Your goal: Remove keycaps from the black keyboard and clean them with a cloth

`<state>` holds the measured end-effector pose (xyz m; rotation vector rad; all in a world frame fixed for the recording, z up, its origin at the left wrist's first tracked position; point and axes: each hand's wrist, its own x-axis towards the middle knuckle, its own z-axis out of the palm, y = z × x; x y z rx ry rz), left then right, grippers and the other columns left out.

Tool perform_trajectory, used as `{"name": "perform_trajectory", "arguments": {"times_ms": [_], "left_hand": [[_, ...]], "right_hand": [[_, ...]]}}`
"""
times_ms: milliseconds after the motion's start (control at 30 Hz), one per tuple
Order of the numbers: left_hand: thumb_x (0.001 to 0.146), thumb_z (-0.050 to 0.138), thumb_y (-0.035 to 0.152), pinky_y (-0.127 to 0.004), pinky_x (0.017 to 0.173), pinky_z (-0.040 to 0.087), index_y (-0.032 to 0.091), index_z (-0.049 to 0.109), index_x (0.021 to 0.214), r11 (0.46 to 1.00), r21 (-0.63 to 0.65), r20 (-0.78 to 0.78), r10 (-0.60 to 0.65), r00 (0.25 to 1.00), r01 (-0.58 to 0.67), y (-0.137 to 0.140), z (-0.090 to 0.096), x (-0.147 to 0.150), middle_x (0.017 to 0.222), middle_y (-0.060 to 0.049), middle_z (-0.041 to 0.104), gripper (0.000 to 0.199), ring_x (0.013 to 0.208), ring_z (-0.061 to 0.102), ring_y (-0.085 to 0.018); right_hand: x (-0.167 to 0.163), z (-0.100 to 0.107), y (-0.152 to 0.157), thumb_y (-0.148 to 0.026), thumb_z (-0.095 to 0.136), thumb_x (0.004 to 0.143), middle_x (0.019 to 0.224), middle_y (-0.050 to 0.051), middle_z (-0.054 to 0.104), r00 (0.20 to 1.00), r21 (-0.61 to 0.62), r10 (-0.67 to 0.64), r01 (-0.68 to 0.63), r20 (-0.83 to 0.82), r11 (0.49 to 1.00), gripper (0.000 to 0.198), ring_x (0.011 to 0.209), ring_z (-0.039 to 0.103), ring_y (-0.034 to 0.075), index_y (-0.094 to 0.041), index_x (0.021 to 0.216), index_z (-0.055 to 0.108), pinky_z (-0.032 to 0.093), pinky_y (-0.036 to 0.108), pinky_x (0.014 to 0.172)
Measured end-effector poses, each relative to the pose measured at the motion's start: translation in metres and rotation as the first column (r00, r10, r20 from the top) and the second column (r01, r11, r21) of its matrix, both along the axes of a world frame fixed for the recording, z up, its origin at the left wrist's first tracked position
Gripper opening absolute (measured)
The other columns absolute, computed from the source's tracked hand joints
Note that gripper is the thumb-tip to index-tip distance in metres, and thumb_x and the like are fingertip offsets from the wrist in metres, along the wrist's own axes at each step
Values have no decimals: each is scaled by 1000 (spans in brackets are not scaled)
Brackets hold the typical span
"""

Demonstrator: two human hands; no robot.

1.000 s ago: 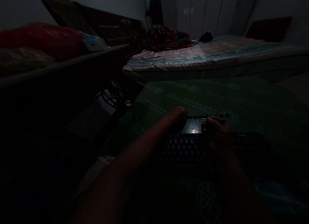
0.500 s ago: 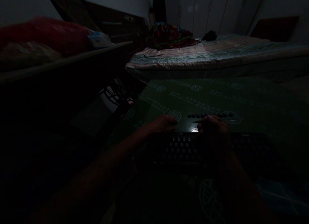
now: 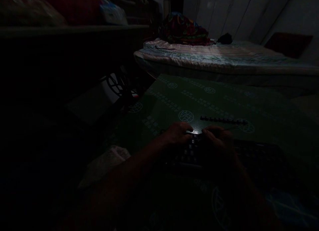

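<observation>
A dark keyboard [image 3: 261, 153] lies on the green table, under both of my hands. My left hand [image 3: 177, 133] is at its upper left edge, thumb and fingers apart, with nothing visible between them. Over the upper middle of the keys, my right hand [image 3: 219, 138] is closed, its fingertips close to the left ones. A thin, pointed tool [image 3: 233, 127] sticks out of it to the right; the dimness hides its exact kind. Behind the keyboard runs a row of small dark keycaps [image 3: 223, 120]. Whether the right fingertips pinch anything else cannot be made out.
The green table [image 3: 194, 101] has printed globe marks. Beyond it stands a bed [image 3: 224, 58] with a bundled patterned blanket [image 3: 184, 30]. A shelf [image 3: 74, 30] with bags is at the left. Pale crumpled material [image 3: 109, 161] lies by my left forearm, bluish cloth [image 3: 289, 202] at lower right.
My left hand has moved right and onto the keyboard's top edge, close to the right hand. The tool's tip no longer points out leftward from my right hand. The view has shifted.
</observation>
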<state>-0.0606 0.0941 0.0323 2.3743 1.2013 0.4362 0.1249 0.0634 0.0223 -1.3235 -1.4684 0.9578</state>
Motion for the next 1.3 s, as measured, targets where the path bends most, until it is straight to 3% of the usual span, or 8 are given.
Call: {"name": "perform_trajectory", "arguments": {"times_ms": [367, 867, 1133, 1300], "left_hand": [[78, 49, 18, -23, 72, 43, 16, 65, 86, 996, 3, -64, -87, 994, 87, -4, 0, 5, 85, -3, 63, 18, 82, 58, -15], [75, 51, 19, -24, 75, 44, 19, 65, 94, 998, -58, 21, -37, 999, 38, -5, -4, 4, 90, -2, 65, 23, 84, 58, -16], [74, 50, 18, -23, 68, 43, 16, 63, 85, 998, -57, 14, -30, 999, 31, -6, -2, 5, 85, -2, 64, 17, 78, 57, -15], [75, 49, 18, -23, 65, 42, 15, 62, 80, 998, -41, 10, -44, 999, 45, -5, -4, 5, 79, -2, 62, 14, 74, 56, -15]], "right_hand": [[-2, -3, -7, -42, 60, 76, 57, 1, 59, 989, 3, 22, -23, 147, 1000, 26, 49, 53, 13, -17, 70, 63, 40, 22, 44], [-12, 2, -6, -44, 54, 78, 53, 0, 57, 952, 98, 23, -56, 306, 994, 30, 47, 53, 12, -18, 64, 58, 37, 21, 43], [-14, 5, 3, -41, 56, 73, 50, 0, 56, 943, 111, -47, 11, 330, 994, 27, 48, 53, 13, -18, 60, 56, 36, 22, 44], [-14, 1, 4, -44, 58, 72, 49, -1, 52, 968, 67, -100, 87, 229, 994, 29, 45, 49, 12, -18, 60, 55, 35, 22, 42]]}}
